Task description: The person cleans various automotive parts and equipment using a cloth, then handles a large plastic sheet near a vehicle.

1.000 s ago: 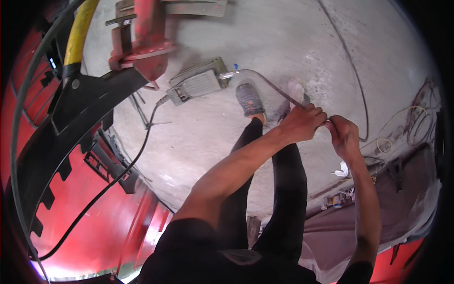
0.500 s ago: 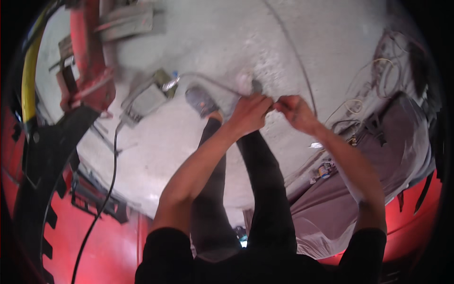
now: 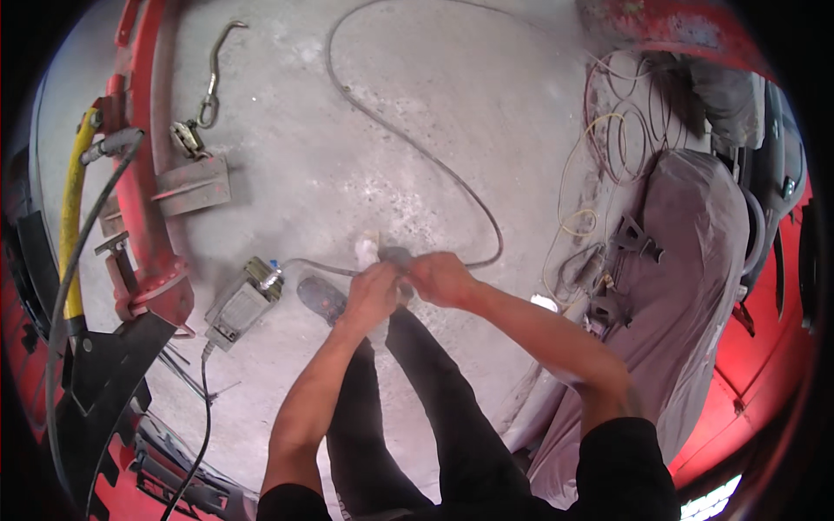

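My left hand (image 3: pixel 373 293) and my right hand (image 3: pixel 441 280) are close together in front of my feet, both with curled fingers. A grey hose (image 3: pixel 317 266) runs from a boxy grey pedal-style pump (image 3: pixel 243 308) to my left hand. On the other side, a long dark hose (image 3: pixel 426 156) bends round to my right hand. Whether these are two hoses meeting or one passing through is hidden by my fingers. Just beyond my hands lies a small whitish object (image 3: pixel 367 252), too blurred to name. One shoe (image 3: pixel 321 300) shows left of my hands.
A red steel post (image 3: pixel 139 174) with a yellow cylinder (image 3: pixel 76 200) stands at left. Near it lie a metal hook (image 3: pixel 214 78) and a clamp (image 3: pixel 187 139). At right are coiled cables (image 3: pixel 621 130) and a grey-covered long object (image 3: pixel 678 260). A black cord (image 3: pixel 207 434) trails from the pump.
The view has shifted forward, showing more of the far floor and the hose's loop. My hands have drawn closer together; my right hand has turned and its forearm lies flatter.
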Available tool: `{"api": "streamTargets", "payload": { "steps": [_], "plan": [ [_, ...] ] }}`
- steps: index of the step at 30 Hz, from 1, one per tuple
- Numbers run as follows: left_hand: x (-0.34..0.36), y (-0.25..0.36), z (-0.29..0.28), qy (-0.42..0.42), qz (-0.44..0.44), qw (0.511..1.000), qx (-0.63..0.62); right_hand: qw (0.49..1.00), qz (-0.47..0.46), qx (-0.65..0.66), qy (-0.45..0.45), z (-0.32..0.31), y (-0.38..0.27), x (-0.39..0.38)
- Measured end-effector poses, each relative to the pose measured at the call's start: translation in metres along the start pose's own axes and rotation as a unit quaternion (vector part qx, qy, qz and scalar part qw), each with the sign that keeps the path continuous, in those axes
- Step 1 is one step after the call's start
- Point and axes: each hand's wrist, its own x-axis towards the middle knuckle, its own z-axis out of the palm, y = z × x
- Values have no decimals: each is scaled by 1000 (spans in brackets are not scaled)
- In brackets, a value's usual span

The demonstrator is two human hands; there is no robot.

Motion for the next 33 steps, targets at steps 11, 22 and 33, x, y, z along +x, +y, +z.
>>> {"api": "streamTargets", "payload": {
  "steps": [11, 22, 33],
  "plan": [
    [-40, 90, -18, 100, -155, 981, 57, 951, 140, -274, 0, 47, 74, -180],
    [-155, 261, -38, -50, -361, 852, -376, 552, 315, 738, 226, -5, -178, -321],
    [-250, 195, -122, -13, -296, 953, 58, 993, 51, 105, -12, 42, -208, -365]
  ]
}}
